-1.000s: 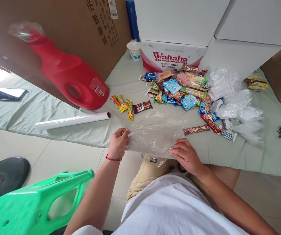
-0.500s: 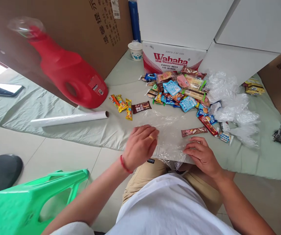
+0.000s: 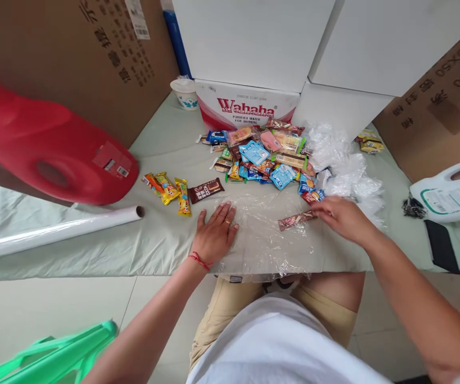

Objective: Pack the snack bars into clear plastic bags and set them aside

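Observation:
My left hand [image 3: 215,230] lies flat, fingers spread, on the left edge of a clear plastic sheet [image 3: 260,234] spread over the cloth at the table's front. With bent fingers, my right hand [image 3: 342,217] pinches the right end of a reddish-brown wrapped snack bar [image 3: 294,220], whose left part lies over the sheet. A dark brown cocoa bar [image 3: 206,190] and several small yellow-and-orange snack packs [image 3: 183,197] lie just beyond my left hand. Behind the sheet is a pile of wrapped snacks [image 3: 260,154]; my right hand hides some at its near right.
Crumpled clear plastic bags [image 3: 336,160] lie right of the pile. A red jug [image 3: 54,149] and a film roll [image 3: 57,232] are at left. A Wahaba-style printed carton [image 3: 250,109] stands behind, beside a paper cup [image 3: 184,93]. A white jug [image 3: 454,192] and black phone [image 3: 442,245] are at right.
My left hand has flattened and spread on the plastic sheet. My right hand has left the sheet's near right edge, moved forward and taken hold of the reddish-brown bar. The view has shifted right.

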A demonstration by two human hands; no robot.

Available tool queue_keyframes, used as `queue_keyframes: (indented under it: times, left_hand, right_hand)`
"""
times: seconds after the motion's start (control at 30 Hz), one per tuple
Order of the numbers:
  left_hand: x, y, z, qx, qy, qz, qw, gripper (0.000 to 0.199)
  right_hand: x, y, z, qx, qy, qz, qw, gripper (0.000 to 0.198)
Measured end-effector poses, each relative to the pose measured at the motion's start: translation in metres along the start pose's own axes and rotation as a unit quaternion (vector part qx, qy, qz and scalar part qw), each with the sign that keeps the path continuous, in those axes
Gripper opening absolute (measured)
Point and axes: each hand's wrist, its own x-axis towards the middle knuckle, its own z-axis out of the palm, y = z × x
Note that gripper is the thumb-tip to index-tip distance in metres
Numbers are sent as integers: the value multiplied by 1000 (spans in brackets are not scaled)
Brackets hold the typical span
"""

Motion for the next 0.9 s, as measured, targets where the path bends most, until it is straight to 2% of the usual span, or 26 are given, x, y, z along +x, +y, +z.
queue_keyframes:
  times: [0.1,0.2,0.27,0.33,0.4,0.5,0.53,0.6,0.7,0.8,0.9]
  left_hand:
    - [1,-1,1,3,2,7,1000,56]
    - [0,-2,1,4,6,12,1000,55]
    - [-1,-2,1,5,9,15,1000,55]
    - [-2,-2,2,6,14,15,1000,56]
    - [-3,-2,2,6,17,16,1000,56]
    - [-2,-2,1,5,22,21,1000,55]
    - [-2,-2,1,4,23,22,999,55]
    - [-2,-3,1,6,24,21,999,56]
    - [-2,-2,2,13,17,18,1000,56]
    - [-3,-2,3,18,13,20,1000,56]
    - [-3,-1,3,14,19,20,1000,55]
  right_hand:
    - [85,-6,5,-113,5,-14,993,47]
    - [141,-14,24,-170,-55,-46,983,59]
    - [152,-15,35,-190,-87,-45,977,58]
    - [146,-9,38,-194,-103,-14,975,60]
    - [136,0,33,-167,-131,16,977,69]
    - [133,9,18,-74,-194,11,978,77]
    - [138,7,15,-51,-186,8,981,71]
    - [153,-4,15,-46,-112,20,992,59]
    - [182,-32,32,-89,-3,65,994,59]
    - [205,-48,51,-100,27,111,988,57]
    - [212,-45,52,-89,20,161,983,49]
